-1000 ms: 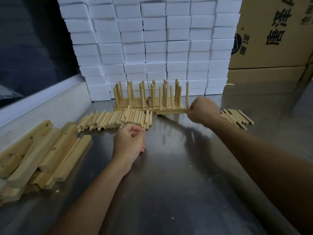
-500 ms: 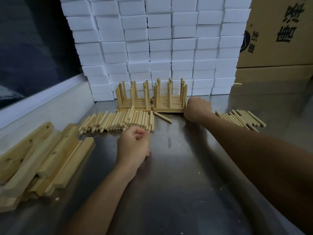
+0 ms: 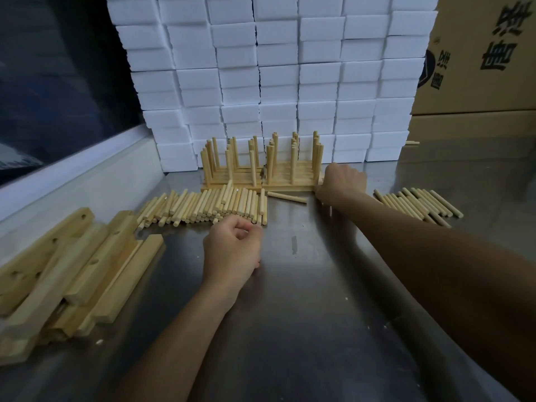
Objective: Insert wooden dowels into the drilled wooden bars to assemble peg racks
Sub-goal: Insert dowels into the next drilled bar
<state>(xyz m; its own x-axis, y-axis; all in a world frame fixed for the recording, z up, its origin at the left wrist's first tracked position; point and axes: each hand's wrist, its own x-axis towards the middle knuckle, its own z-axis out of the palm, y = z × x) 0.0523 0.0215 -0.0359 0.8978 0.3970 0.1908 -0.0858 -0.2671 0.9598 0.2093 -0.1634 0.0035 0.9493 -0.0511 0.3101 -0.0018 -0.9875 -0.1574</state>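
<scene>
Figure: head view of a peg-rack assembly station on a steel tabletop (image 3: 333, 314). The loose wooden dowels (image 3: 208, 207) lay in a heap just beyond the left hand (image 3: 232, 250), with a second, smaller group of dowels (image 3: 420, 203) to the right of the right hand (image 3: 343, 181) and a single stray dowel (image 3: 287, 197) lying flat between the heap and that hand. The drilled wooden bars (image 3: 72, 265), holes visible in their faces, were piled at the near left, well apart from the finished peg racks (image 3: 261, 172), which stood in a row against a wall of stacked white foam blocks (image 3: 275, 68); cardboard cartons (image 3: 478, 59) stood at far right. The dowels appeared light, stiff and smooth, round enough to roll, and were probably best pinched near mid-length between thumb and fingertips, then held nearer the top for pressing into a hole. The bars looked heavier and rigid, and would be steadied by their long edges. The left grip was curled loosely, its fingers folded toward the palm just short of the heap; no dowel could be seen within it. The right grip lay against the right end of the nearest rack, knuckles toward the viewer; whether its fingers clasped the bar or merely pressed it could not be told.
</scene>
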